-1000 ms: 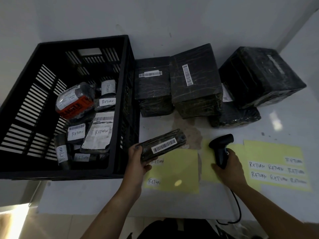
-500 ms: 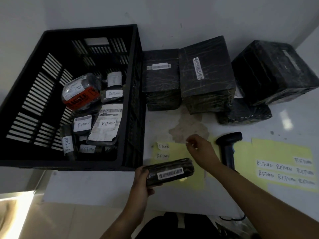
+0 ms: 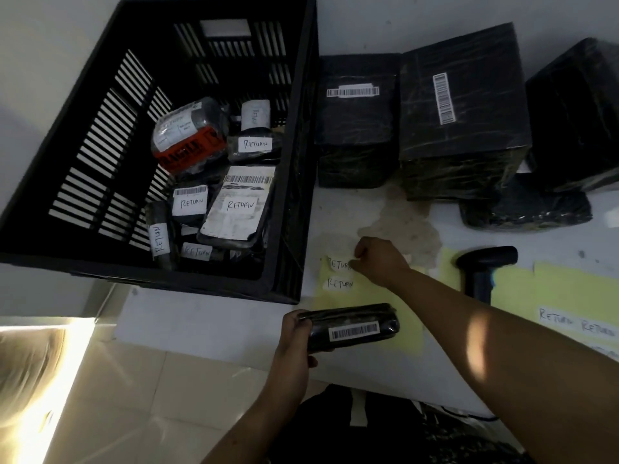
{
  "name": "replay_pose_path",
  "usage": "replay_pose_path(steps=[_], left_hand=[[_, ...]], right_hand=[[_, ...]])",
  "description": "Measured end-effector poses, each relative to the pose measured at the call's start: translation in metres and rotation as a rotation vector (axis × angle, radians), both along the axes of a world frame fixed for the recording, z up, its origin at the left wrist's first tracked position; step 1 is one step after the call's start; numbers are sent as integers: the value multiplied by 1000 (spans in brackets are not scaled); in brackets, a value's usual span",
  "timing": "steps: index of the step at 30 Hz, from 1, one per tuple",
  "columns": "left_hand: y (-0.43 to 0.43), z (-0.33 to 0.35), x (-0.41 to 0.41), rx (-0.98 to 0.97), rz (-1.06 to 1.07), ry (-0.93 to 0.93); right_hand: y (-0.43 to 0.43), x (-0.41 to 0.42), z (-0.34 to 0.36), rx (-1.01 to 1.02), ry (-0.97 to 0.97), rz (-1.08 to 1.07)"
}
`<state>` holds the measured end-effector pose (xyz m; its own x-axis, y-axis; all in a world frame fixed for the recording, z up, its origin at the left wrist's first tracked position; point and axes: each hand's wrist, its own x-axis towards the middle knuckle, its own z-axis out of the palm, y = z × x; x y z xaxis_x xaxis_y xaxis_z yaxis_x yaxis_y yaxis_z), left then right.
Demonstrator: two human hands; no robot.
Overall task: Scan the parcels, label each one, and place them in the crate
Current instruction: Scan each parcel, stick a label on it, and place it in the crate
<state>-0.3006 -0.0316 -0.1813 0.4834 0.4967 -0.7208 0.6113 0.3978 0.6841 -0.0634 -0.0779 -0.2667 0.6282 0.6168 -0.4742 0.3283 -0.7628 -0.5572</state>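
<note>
Two hands are in use. My left hand [image 3: 294, 333] grips the slim black parcel [image 3: 351, 326] by its left end, barcode up, over the near edge of the worktop [image 3: 201, 316], just in front of the crate [image 3: 134, 267]. My right hand [image 3: 378, 259], fingers curled together, pinches the upper RETURN label [image 3: 338, 263] on the yellow backing sheet [image 3: 361, 296]. The barcode scanner [image 3: 482, 272] rests on the worktop to the right, untouched. Labelled parcels [image 3: 234, 209] lie inside the crate.

**One head-worn view**

A single wide-angle camera looks forward and down from the person's head, close above the bench [image 3: 207, 316]. The crate [image 3: 134, 267] fills the upper left, and both forearms [image 3: 502, 346] enter from the bottom edge.
</note>
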Motion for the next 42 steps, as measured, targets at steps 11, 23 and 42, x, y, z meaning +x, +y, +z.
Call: replay_pose_path(steps=[11, 23, 42], left_hand=[[5, -2, 1, 7, -9, 12], [12, 4, -2, -56, 37, -48], [11, 69, 70, 85, -89, -189]], right_hand=[[7, -14, 8, -46, -49, 59], [3, -6, 26, 60, 127, -136], [-108, -59, 189, 548, 41, -425]])
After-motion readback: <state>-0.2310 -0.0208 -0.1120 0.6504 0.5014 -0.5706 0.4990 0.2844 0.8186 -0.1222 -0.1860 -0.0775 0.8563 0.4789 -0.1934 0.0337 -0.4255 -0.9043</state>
